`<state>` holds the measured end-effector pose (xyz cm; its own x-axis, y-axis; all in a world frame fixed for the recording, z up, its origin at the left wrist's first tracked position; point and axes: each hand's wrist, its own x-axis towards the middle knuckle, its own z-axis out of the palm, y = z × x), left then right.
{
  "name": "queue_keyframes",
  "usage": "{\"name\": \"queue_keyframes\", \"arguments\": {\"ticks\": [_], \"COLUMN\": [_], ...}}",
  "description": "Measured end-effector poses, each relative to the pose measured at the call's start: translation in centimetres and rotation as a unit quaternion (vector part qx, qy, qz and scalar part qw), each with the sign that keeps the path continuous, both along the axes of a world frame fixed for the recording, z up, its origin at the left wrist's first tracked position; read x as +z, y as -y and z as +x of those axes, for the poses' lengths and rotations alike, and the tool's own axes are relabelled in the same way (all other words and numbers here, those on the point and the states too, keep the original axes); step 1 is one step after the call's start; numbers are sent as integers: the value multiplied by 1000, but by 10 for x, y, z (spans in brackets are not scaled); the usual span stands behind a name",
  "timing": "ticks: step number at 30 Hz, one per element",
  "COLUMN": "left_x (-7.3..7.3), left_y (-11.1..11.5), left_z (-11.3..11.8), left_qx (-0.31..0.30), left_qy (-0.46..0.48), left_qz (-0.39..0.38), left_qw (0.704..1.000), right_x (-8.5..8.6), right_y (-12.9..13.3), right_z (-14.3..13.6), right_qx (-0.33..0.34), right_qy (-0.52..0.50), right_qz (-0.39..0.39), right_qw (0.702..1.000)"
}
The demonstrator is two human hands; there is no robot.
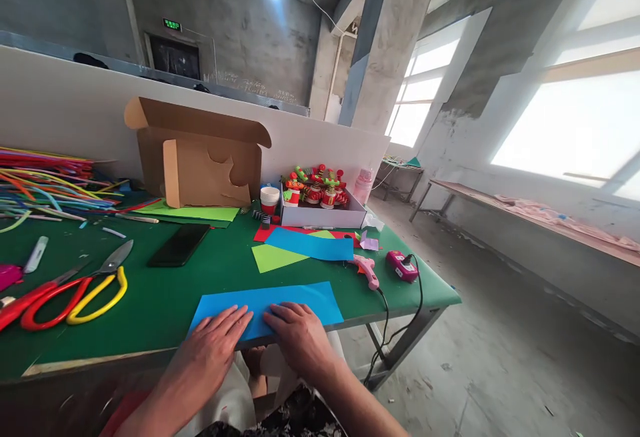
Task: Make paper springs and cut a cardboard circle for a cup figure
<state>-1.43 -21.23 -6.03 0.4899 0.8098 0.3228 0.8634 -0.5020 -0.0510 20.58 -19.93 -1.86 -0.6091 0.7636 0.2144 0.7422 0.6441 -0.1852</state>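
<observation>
A long blue sheet [313,298] lies flat along the front edge of the green table. My left hand [216,341] rests on its left part, fingers stretched out and side by side. On the middle of the same sheet lies my right hand [299,331], its fingers flat and pointing inward. Neither hand grips anything. Behind, a second blue strip [310,244] overlaps a light green sheet [270,260] and a red one. A pink glue gun [367,271] is to the right of them.
Scissors with red and yellow handles [100,290], a black phone [179,245] and coloured strips are at the left. A cardboard box [200,157], paper cups [269,199] and a white box [325,217] of figures stand behind. A magenta device [401,266] has a cable over the right edge.
</observation>
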Motion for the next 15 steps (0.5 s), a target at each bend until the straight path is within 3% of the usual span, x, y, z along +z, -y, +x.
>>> {"name": "queue_keyframes", "arguments": {"ticks": [4,9,15], "left_x": [8,2,-11], "left_y": [1,-6,-19], "left_z": [-22,-49,-66], "left_qx": [-9,-39,-85], "left_qy": [38,83,144], "left_qz": [-6,30,60], "left_qw": [999,995,984], "right_x": [6,5,-3], "right_y": [-6,-22,-28], "right_z": [34,74,85], "right_qx": [-22,-13,-42], "right_qy": [-35,-136,-213], "right_qz": [-25,-52,-48], "right_qw": [999,989,975]}}
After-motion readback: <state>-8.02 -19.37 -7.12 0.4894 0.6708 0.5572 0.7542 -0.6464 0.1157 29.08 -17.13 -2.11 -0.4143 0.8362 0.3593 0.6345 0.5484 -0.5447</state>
